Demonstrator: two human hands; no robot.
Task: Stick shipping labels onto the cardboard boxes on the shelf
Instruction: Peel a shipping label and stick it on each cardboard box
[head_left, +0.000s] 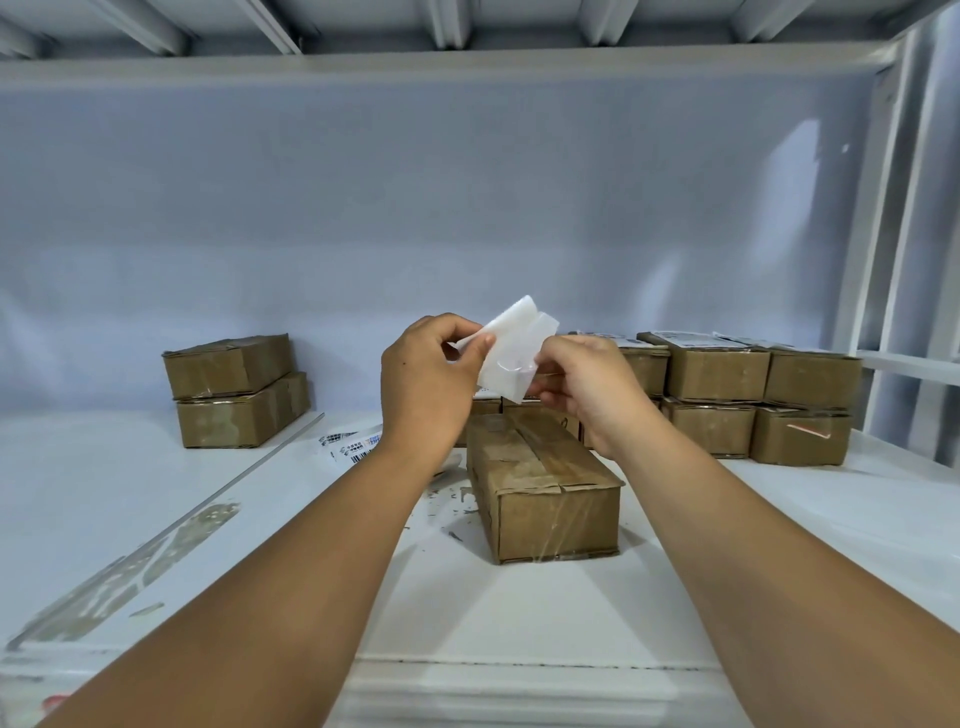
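Left hand (428, 371) and right hand (582, 382) both pinch a white label sheet (511, 353) above a cardboard box (540, 493) on the shelf (156, 493).

Held label: white glossy label sheet (511, 358), blank side to the camera, curled and split into two layers, held above the front box. The left hand (431, 374) pinches its left corner and the right hand (587, 384) grips its right edge.
Front box: long brown cardboard box (540, 488), taped shut, with its narrow end facing forward and no label on top.
Left stack: two brown cardboard boxes (234, 389), one on the other, by the back wall.
Right group: brown boxes stacked two high (753, 395), with white printed labels on the upper lids.
Loose labels: printed white barcode slips (348, 444), flat on the shelf left of the front box.
Shelf: white scuffed shelf board (156, 493).
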